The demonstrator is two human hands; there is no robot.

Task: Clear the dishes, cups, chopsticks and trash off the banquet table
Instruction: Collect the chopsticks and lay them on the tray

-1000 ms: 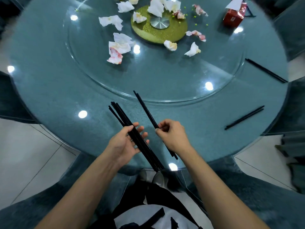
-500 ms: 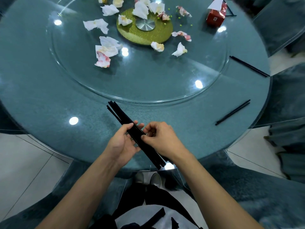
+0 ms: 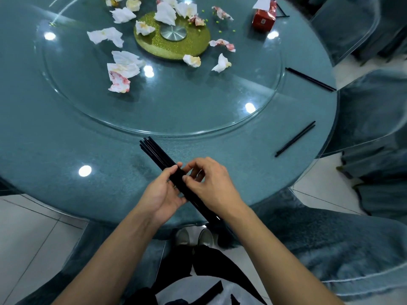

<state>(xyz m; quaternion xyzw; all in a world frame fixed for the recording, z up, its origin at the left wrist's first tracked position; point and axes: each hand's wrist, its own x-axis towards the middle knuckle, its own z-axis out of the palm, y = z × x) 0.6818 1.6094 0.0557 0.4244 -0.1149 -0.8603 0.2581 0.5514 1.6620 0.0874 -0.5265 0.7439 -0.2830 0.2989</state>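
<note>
Over the near edge of the round teal table (image 3: 66, 150), my left hand (image 3: 161, 194) grips a bundle of several black chopsticks (image 3: 158, 153) that slants up to the left. My right hand (image 3: 211, 183) rests against the same bundle from the right, its fingertips curled onto the sticks. One pair of black chopsticks (image 3: 295, 138) lies at the table's right edge, and another pair (image 3: 310, 79) lies farther back on the right. Crumpled, stained napkins (image 3: 122, 70) are scattered on the glass turntable (image 3: 176, 111).
A red tissue box (image 3: 263, 17) stands at the back right of the turntable, near small green bits. A gold disc with a metal hub (image 3: 174, 38) marks its centre. Covered chairs (image 3: 374, 119) stand close on the right and near me. White floor tiles lie to the left.
My right hand brought its separate chopsticks over into the bundle in my left hand, and both hands now meet on it. The view has shifted to the right along the table.
</note>
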